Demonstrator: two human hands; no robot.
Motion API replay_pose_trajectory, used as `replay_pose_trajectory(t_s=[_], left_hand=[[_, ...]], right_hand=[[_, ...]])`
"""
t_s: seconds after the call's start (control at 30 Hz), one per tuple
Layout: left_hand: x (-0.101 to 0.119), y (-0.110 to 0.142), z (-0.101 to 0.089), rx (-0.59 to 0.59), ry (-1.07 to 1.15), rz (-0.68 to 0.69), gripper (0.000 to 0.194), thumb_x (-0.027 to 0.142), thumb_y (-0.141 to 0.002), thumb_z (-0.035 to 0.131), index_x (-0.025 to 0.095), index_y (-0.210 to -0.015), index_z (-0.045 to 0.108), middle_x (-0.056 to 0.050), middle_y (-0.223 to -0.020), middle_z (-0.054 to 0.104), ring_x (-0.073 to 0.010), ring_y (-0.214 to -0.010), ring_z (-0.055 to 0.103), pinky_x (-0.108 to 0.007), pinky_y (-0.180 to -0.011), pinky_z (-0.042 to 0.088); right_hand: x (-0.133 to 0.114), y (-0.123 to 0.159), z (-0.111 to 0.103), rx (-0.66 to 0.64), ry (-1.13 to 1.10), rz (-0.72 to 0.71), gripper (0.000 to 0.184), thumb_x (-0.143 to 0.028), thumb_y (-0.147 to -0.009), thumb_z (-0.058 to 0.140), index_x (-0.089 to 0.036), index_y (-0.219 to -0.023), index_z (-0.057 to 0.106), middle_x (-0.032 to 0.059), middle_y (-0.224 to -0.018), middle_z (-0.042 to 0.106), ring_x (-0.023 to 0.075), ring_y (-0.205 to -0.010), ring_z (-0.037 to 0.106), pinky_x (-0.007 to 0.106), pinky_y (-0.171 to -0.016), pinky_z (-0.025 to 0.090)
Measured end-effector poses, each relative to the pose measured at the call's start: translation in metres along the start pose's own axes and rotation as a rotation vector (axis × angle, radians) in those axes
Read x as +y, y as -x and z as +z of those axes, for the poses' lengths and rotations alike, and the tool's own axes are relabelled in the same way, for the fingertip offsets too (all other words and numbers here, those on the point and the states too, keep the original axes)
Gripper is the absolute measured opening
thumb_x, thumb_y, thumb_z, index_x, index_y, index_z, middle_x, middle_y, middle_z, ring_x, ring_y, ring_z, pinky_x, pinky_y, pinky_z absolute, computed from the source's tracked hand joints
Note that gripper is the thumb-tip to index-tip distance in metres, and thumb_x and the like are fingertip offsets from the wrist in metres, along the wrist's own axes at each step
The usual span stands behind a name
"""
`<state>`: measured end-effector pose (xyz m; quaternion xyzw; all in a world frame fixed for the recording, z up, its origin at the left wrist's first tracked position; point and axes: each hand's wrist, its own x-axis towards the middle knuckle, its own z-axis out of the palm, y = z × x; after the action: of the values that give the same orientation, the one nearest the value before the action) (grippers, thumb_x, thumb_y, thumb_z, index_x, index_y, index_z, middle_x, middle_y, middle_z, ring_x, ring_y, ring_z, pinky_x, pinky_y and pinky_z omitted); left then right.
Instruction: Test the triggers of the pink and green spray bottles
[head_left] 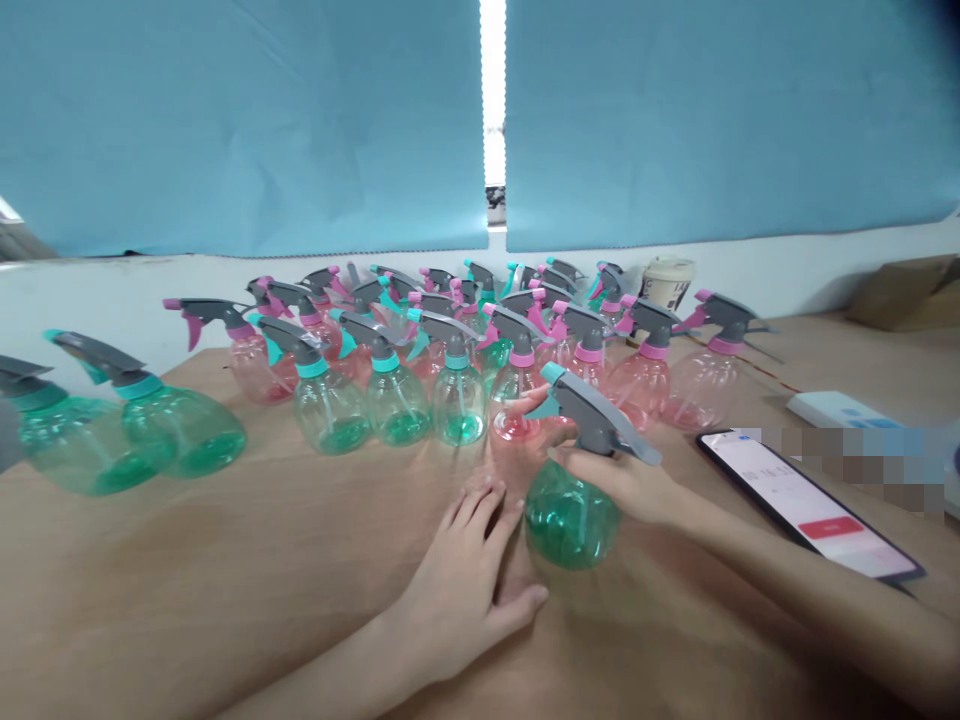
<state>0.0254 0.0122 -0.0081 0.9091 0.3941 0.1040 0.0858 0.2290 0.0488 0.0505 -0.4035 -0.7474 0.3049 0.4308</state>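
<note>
My right hand (611,480) is wrapped round the neck of a green spray bottle (574,520) with a grey and teal trigger head; the bottle leans a little. Just left of it, my left hand (472,570) lies on the table with its fingers spread, holding nothing. Beyond my hands stands a front row of spray bottles: a clear green one (460,400), another green one (399,405), and a pink one (516,400) partly behind my right fingers. Shallow coloured liquid shows in their bottoms.
Several more pink and green spray bottles crowd behind, with two green ones (184,430) at the left. A phone (810,500) with a running timer lies at the right, near a white box-like device (847,412). A paper cup (666,282) and cardboard (907,292) stand at the back.
</note>
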Motion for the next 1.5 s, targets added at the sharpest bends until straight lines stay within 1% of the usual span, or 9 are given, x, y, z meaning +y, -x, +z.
replay_pose_trajectory(t_s=[0.23, 0.47, 0.53, 0.73, 0.93, 1.1, 1.3, 1.4, 1.5], left_hand=[[-0.0006, 0.0005, 0.0018, -0.025, -0.026, -0.009, 0.069, 0.055, -0.084, 0.05, 0.013, -0.137, 0.036, -0.016, -0.144, 0.031, -0.0322, -0.133, 0.024, -0.051, -0.105, 0.026], [0.0, -0.001, 0.0, -0.027, -0.009, -0.015, 0.067, 0.052, -0.084, 0.051, 0.015, -0.137, 0.036, -0.014, -0.144, 0.033, -0.0311, -0.133, 0.025, -0.05, -0.106, 0.024], [0.0003, -0.0009, -0.0004, -0.028, -0.002, -0.01, 0.064, 0.052, -0.085, 0.051, 0.016, -0.136, 0.038, -0.012, -0.144, 0.033, -0.0307, -0.133, 0.025, -0.05, -0.107, 0.024], [0.0003, -0.0009, -0.0003, -0.02, 0.003, -0.015, 0.062, 0.051, -0.085, 0.051, 0.017, -0.135, 0.039, -0.01, -0.143, 0.035, -0.0311, -0.133, 0.026, -0.051, -0.106, 0.024], [0.0006, -0.0015, -0.001, -0.021, 0.001, -0.011, 0.06, 0.05, -0.084, 0.052, 0.017, -0.133, 0.042, -0.01, -0.143, 0.036, -0.0311, -0.132, 0.027, -0.051, -0.106, 0.025], [0.0012, -0.0027, -0.0013, -0.034, -0.011, -0.019, 0.062, 0.051, -0.085, 0.052, 0.017, -0.135, 0.039, -0.009, -0.144, 0.035, -0.0304, -0.133, 0.025, -0.05, -0.107, 0.025], [0.0011, -0.0017, -0.002, -0.038, -0.005, -0.02, 0.062, 0.051, -0.085, 0.051, 0.017, -0.135, 0.04, -0.01, -0.144, 0.035, -0.0305, -0.133, 0.026, -0.049, -0.107, 0.025], [0.0011, -0.0011, -0.0017, -0.037, -0.006, -0.014, 0.061, 0.051, -0.085, 0.051, 0.017, -0.134, 0.04, -0.01, -0.144, 0.034, -0.03, -0.133, 0.025, -0.049, -0.107, 0.024], [0.001, -0.0012, -0.0012, -0.03, -0.005, -0.011, 0.061, 0.051, -0.085, 0.051, 0.018, -0.135, 0.04, -0.009, -0.144, 0.035, -0.0298, -0.133, 0.026, -0.049, -0.107, 0.024]], right_hand=[[-0.0032, 0.0001, -0.0003, -0.005, -0.046, 0.06, 0.012, -0.018, -0.066, 0.044, -0.023, -0.057, 0.038, -0.0049, -0.055, 0.038, 0.0098, -0.05, 0.034, 0.024, -0.048, 0.034], [-0.003, 0.0005, 0.0001, 0.001, -0.045, 0.049, 0.012, -0.02, -0.067, 0.045, -0.023, -0.058, 0.038, -0.0045, -0.054, 0.037, 0.0105, -0.05, 0.037, 0.024, -0.048, 0.034], [-0.0022, 0.0004, 0.0003, 0.012, -0.034, 0.036, 0.011, -0.02, -0.067, 0.044, -0.023, -0.059, 0.039, -0.0045, -0.055, 0.039, 0.0102, -0.049, 0.035, 0.024, -0.047, 0.033], [0.0005, 0.0004, 0.001, 0.025, -0.029, 0.049, 0.006, -0.019, -0.066, 0.044, -0.024, -0.067, 0.042, -0.0053, -0.056, 0.037, 0.011, -0.048, 0.034, 0.024, -0.046, 0.032], [-0.0028, -0.0002, 0.0006, 0.031, -0.06, 0.039, 0.021, -0.018, -0.065, 0.045, -0.024, -0.085, 0.047, -0.0068, -0.054, 0.037, 0.0107, -0.046, 0.033, 0.024, -0.045, 0.031], [-0.0019, 0.0001, -0.0002, 0.013, -0.051, 0.031, 0.008, -0.016, -0.065, 0.045, -0.023, -0.07, 0.045, -0.0059, -0.056, 0.041, 0.0093, -0.047, 0.034, 0.024, -0.046, 0.033], [-0.0006, 0.0009, -0.0008, -0.007, -0.051, 0.041, 0.008, -0.015, -0.066, 0.045, -0.023, -0.065, 0.044, -0.006, -0.053, 0.037, 0.0099, -0.047, 0.034, 0.024, -0.046, 0.032], [-0.0013, 0.0006, -0.0007, -0.003, -0.036, 0.047, 0.01, -0.016, -0.068, 0.045, -0.024, -0.072, 0.05, -0.0058, -0.055, 0.041, 0.0101, -0.046, 0.035, 0.024, -0.046, 0.032], [-0.0027, -0.001, -0.0005, 0.002, -0.04, 0.022, 0.019, -0.017, -0.068, 0.046, -0.024, -0.083, 0.053, -0.0042, -0.062, 0.051, 0.0106, -0.049, 0.042, 0.025, -0.048, 0.037]])
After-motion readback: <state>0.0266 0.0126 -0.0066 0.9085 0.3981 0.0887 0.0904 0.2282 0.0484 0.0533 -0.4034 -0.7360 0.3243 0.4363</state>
